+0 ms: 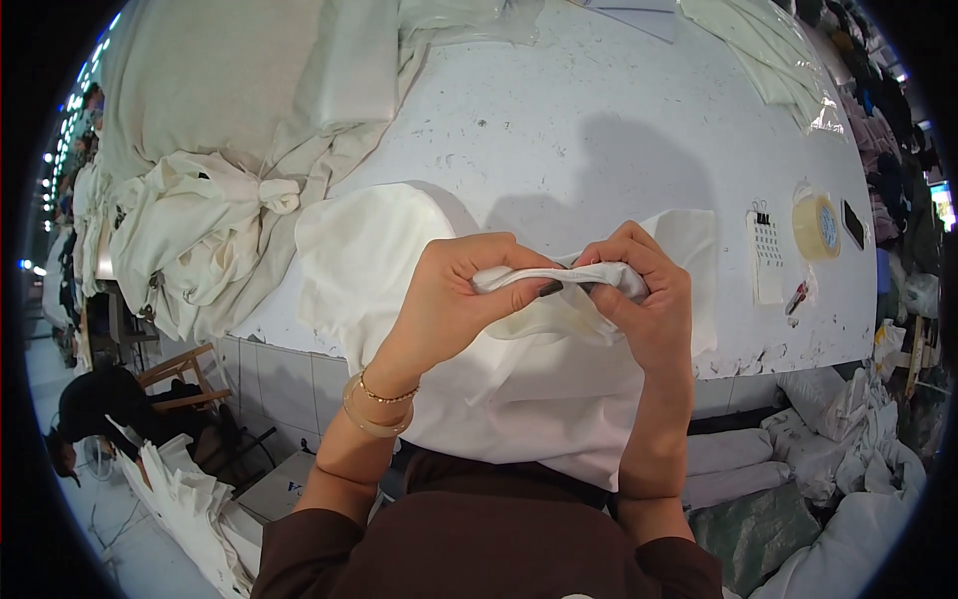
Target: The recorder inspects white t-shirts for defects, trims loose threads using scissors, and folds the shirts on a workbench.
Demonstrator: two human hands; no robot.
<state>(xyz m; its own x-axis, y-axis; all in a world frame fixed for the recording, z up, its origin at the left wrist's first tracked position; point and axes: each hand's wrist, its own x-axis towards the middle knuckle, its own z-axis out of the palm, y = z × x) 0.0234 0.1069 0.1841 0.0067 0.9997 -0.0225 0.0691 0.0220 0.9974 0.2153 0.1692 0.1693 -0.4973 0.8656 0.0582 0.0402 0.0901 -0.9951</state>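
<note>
A white garment (pixel 549 399) lies partly on the pale table and hangs over its near edge against my body. My left hand (pixel 454 285) pinches a folded edge of the fabric between thumb and fingers. My right hand (pixel 647 295) grips the same edge a short way to the right, with some cloth bunched in the fingers. The thumbs point toward each other, and the edge is raised a little above the table. Sleeve-like parts of the garment spread out to the left and right. Whatever lies inside the fold is hidden by the fingers.
A heap of cream fabric (pixel 210 220) covers the table's left side. Clear-wrapped cloth (pixel 763 50) lies far right. A tape roll (pixel 817 227), a clipped stack of tags (pixel 766 255) and a phone-like black object (pixel 853 225) sit at right. A person in black (pixel 105 404) is at lower left.
</note>
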